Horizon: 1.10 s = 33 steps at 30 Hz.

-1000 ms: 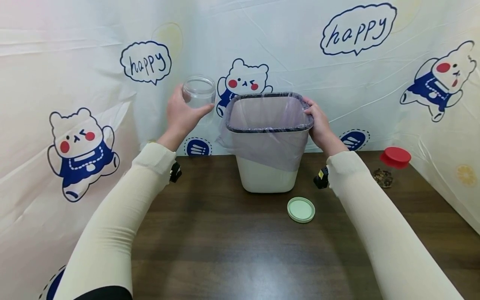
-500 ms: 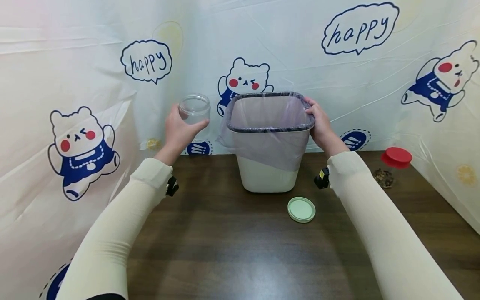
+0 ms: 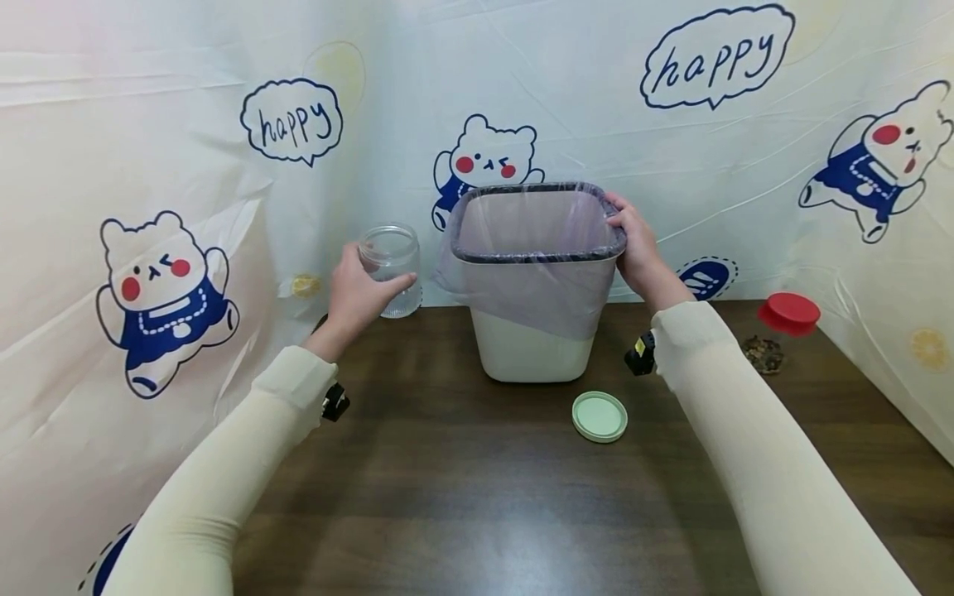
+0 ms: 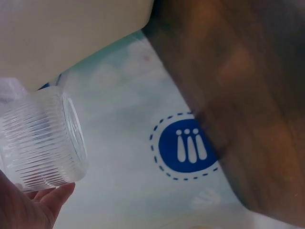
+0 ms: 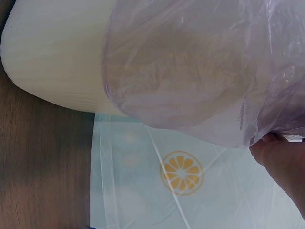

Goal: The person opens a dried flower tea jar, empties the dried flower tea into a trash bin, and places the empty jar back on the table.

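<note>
My left hand holds a clear jar from its left side, thumb across the front. The jar is upright, uncovered and see-through, with nothing visible inside. Fine ribs run along the jar's wall in the left wrist view. A cream trash bin stands to the right of it, lined with a thin purple bag folded over the rim. At the bin's right rim, my right hand grips the rim and bag. In the right wrist view the thumb lies against the bag, other fingers mostly hidden.
A pale green round lid lies on the brown wooden table in front of the bin. At the back right stands a clear jar with a red lid and dark bits inside. A printed curtain hangs behind.
My left hand has lowered the clear jar from beside the bin's rim toward the back edge of the table. My right hand, the bin and the green lid have stayed in place.
</note>
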{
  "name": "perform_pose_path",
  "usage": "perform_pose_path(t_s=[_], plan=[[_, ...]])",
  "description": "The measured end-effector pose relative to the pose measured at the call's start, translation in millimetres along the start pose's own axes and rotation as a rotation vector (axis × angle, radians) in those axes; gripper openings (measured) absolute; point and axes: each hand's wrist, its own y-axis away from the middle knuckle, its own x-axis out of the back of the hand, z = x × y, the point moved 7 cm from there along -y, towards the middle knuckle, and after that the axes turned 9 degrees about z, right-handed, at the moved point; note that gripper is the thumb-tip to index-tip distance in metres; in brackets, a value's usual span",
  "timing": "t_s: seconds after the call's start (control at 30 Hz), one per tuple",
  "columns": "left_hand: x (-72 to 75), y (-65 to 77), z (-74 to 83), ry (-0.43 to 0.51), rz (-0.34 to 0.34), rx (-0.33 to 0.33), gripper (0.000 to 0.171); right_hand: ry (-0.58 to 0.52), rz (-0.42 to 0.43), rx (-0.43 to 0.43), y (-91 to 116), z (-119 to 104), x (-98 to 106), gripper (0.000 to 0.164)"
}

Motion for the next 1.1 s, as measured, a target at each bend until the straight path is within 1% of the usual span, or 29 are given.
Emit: perform_pose_path(t_s=[0.2,0.33,0.47,0.57,0.63,0.7,0.87,1.1], plan=[[-6.5,20.9,-9.8,-0.024,-0.066,0.024,0.093,0.012,-0.006,-0.003,1,0,0,0.060],[-12.5,34.7,-15.2,-0.009,-0.108,0.024,0.088,0.014,-0.008,0.004,1,0,0,0.060],[-19.2,48.9,-22.3,0.001,-0.170,0.043,0.084,0.015,-0.010,0.004,1,-1,-1,0.060],[-24.0,57.4,-28.5,0.003,-0.213,0.057,0.088,0.000,-0.010,0.005,0,-1,-1,0.060],[-26.3,61.6,-32.8,0.009,-0.228,0.064,0.093,-0.008,-0.007,0.011,0,-2,-2,0.061],[-27.3,64.3,-37.4,0.017,-0.225,0.064,0.095,-0.017,-0.008,0.017,-1,-2,-2,0.061],[-26.4,67.5,-50.9,0.019,-0.190,0.074,0.087,0.009,-0.015,0.024,0,-3,-2,0.060],[-22.1,67.7,-76.9,-0.012,-0.121,0.135,0.090,0.020,-0.009,0.013,0,-1,-2,0.060]])
